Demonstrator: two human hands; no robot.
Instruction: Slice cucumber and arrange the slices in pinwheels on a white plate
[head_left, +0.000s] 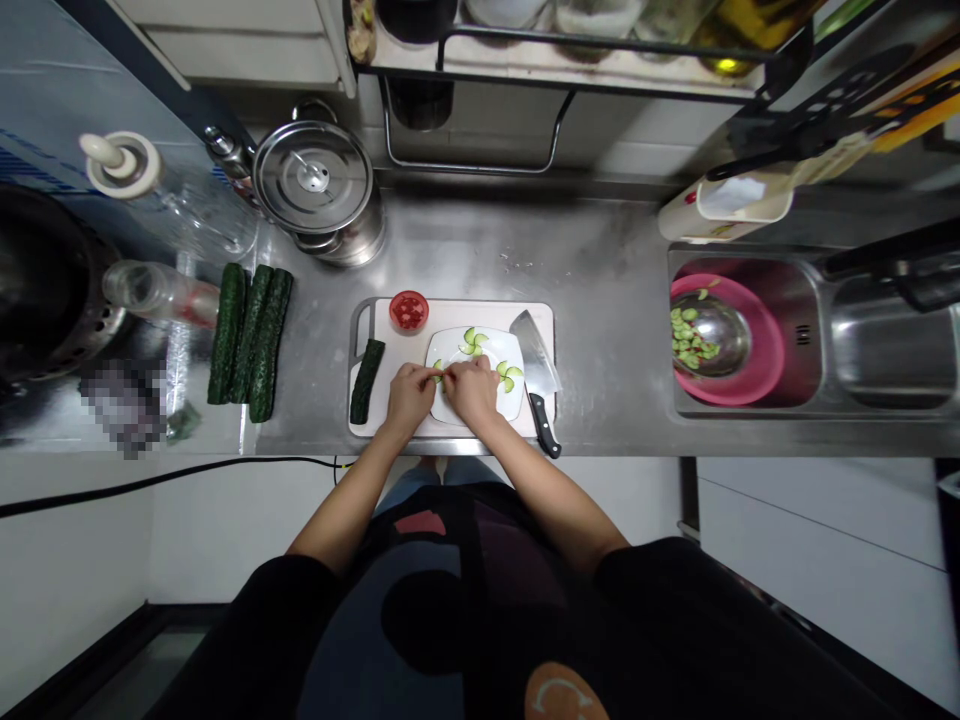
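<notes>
Both my hands meet over the near-left rim of a white square plate (491, 350) that sits on a white cutting board (457, 310). My left hand (409, 395) and my right hand (472, 388) are closed in a pinch on a thin green cucumber slice (439, 374) between them. More cucumber slices (474, 342) lie fanned on the plate, with another group (510, 376) at its right. A cut piece of cucumber (367, 380) lies on the board's left side. A cleaver (538, 372) rests at the board's right edge.
A small red dish (409, 310) stands at the board's back. Three whole cucumbers (250, 342) lie left on the steel counter, beside a lidded steel pot (315, 185) and bottles. At the right, a sink holds a pink basin (757, 350) with a steel bowl of cucumber pieces.
</notes>
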